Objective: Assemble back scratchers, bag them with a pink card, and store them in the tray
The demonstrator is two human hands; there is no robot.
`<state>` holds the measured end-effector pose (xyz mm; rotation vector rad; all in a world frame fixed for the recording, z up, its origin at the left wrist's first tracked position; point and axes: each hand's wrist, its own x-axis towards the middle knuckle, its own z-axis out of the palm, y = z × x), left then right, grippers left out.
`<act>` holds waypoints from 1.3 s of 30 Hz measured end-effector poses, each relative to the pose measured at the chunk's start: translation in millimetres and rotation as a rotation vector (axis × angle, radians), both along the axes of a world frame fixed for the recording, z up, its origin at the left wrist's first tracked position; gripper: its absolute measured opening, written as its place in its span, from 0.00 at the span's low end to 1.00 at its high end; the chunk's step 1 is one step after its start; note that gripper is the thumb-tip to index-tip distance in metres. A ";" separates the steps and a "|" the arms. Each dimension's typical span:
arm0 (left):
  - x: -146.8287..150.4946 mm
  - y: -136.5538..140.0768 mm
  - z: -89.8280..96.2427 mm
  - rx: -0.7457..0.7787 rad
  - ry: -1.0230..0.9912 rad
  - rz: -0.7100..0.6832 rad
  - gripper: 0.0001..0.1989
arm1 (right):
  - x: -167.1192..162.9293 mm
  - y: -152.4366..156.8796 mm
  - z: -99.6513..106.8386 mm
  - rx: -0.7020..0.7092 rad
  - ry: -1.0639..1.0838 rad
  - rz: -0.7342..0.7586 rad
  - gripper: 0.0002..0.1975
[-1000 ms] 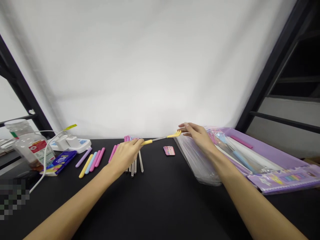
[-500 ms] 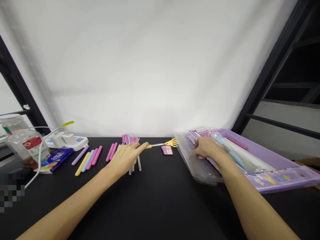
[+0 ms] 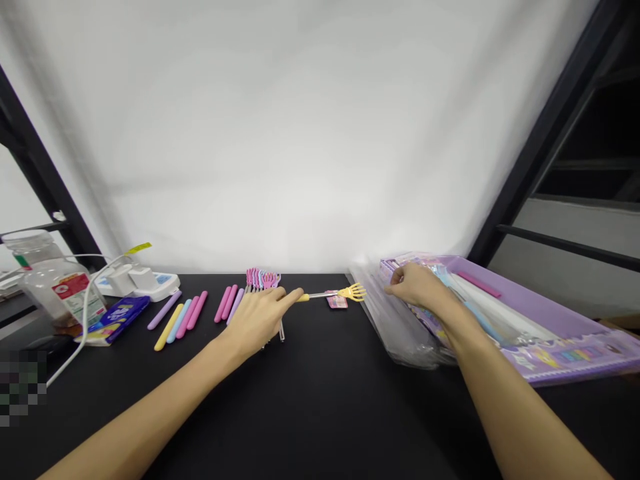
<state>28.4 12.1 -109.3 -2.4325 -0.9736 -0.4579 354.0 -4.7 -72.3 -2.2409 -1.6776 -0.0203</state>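
Note:
My left hand is closed around the yellow handle of a back scratcher; its metal rod and yellow claw point right. Under and behind that hand lie several back scratchers with pink, blue and purple claws, partly hidden. A small pink printed card lies by the yellow claw. My right hand has its fingers pinched together over the clear plastic bags, beside the purple box. What its fingertips hold, if anything, cannot be made out.
Loose handle tubes in pink, blue, yellow and purple lie left on the black table. Further left are a clear jar, a blue packet and a white power strip with a cable. A white wall stands behind.
My left hand and the yellow back scratcher have shifted slightly right in view. My right hand has risen a little from the bags, its fingers now pinched.

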 end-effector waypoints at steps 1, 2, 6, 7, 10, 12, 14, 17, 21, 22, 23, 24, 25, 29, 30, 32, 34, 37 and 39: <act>-0.3 0.4 -0.3 0.003 -0.005 -0.001 0.29 | -2.5 -0.5 2.0 0.015 -0.013 0.005 0.03; -0.5 0.9 -0.5 0.007 -0.012 0.000 0.29 | -5.6 -1.3 4.6 0.042 -0.021 0.021 0.03; -1.6 2.4 -1.3 0.013 -0.056 0.020 0.28 | -22.9 -7.2 14.6 0.175 0.071 0.176 0.05; -1.9 2.7 -1.5 0.014 -0.069 0.025 0.27 | -27.5 -9.1 15.8 0.188 0.143 0.226 0.05; -2.9 3.2 -1.1 0.017 -0.092 0.039 0.26 | -38.4 -14.8 17.1 0.161 0.404 0.377 0.06; -3.8 3.4 0.2 0.017 -0.097 0.044 0.25 | -42.7 -17.9 18.6 0.170 0.453 0.437 0.07; -5.0 4.1 2.3 0.015 -0.094 0.047 0.24 | -45.0 -20.1 21.5 0.211 0.402 0.429 0.10; -8.2 7.1 5.3 0.004 -0.089 0.066 0.23 | -44.5 -20.2 25.1 0.246 0.434 0.407 0.12; -14.7 12.8 8.1 -0.011 -0.122 0.106 0.23 | -35.4 -13.8 20.0 0.197 0.740 0.411 0.33; -16.1 13.8 8.9 -0.011 -0.129 0.122 0.22 | -32.4 -11.8 17.6 0.177 0.802 0.380 0.39; -17.2 14.3 9.7 -0.011 -0.135 0.138 0.22 | -29.6 -10.0 15.1 0.151 0.843 0.340 0.42; -17.8 14.5 10.5 -0.012 -0.138 0.151 0.21 | -27.3 -8.5 12.8 0.122 0.860 0.295 0.41; -18.1 14.3 11.4 -0.013 -0.142 0.160 0.21 | -25.6 -7.2 10.7 0.090 0.861 0.257 0.37; -17.5 12.4 14.8 -0.034 -0.172 0.141 0.20 | -25.9 -4.6 4.9 0.078 0.975 0.200 0.23; -17.7 11.9 15.6 -0.048 -0.185 0.121 0.20 | -27.3 -4.2 4.0 0.105 1.041 0.209 0.23; -19.0 11.0 17.1 -0.098 -0.199 0.044 0.20 | -30.5 -3.7 3.1 0.199 1.162 0.228 0.28; -20.8 9.7 18.5 -0.176 -0.169 -0.074 0.20 | -33.5 -3.4 3.4 0.340 1.201 0.237 0.32; -21.6 6.8 20.2 -0.262 -0.073 -0.167 0.22 | -36.8 -4.2 5.6 0.553 1.140 0.234 0.33; -20.2 4.9 20.6 -0.264 -0.034 -0.139 0.24 | -38.9 -5.8 7.7 0.610 1.063 0.228 0.33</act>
